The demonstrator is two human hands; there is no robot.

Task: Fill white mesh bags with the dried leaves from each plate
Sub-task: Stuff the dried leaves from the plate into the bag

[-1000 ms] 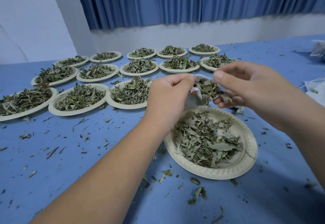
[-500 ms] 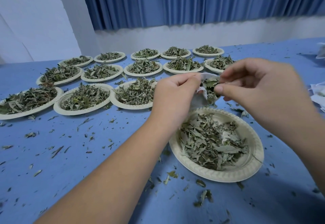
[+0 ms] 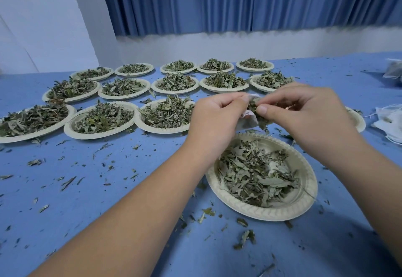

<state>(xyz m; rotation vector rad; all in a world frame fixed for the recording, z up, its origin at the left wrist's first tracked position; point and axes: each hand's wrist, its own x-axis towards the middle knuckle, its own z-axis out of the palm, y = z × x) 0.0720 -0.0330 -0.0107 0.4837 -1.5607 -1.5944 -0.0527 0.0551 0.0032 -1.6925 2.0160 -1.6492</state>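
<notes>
Left hand (image 3: 217, 115) pinches open a white mesh bag (image 3: 248, 121) just above the near plate (image 3: 310, 191) at its twelve o'clock rim; the right hand (image 3: 304, 111) pinches dried leaves (image 3: 252, 106) into its mouth. Brittle leaves could miss the small opening and scatter across the littered blue table (image 3: 108, 200).

Mesh bag (image 3: 248, 121) mostly out of view

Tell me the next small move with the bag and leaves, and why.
Probably push the pinched leaves down into the bag with the right hand, then let go. The left hand holds the bag's mouth above the plate, and the leaves sit at that mouth, some hanging outside. The plate holds plenty more.
</notes>
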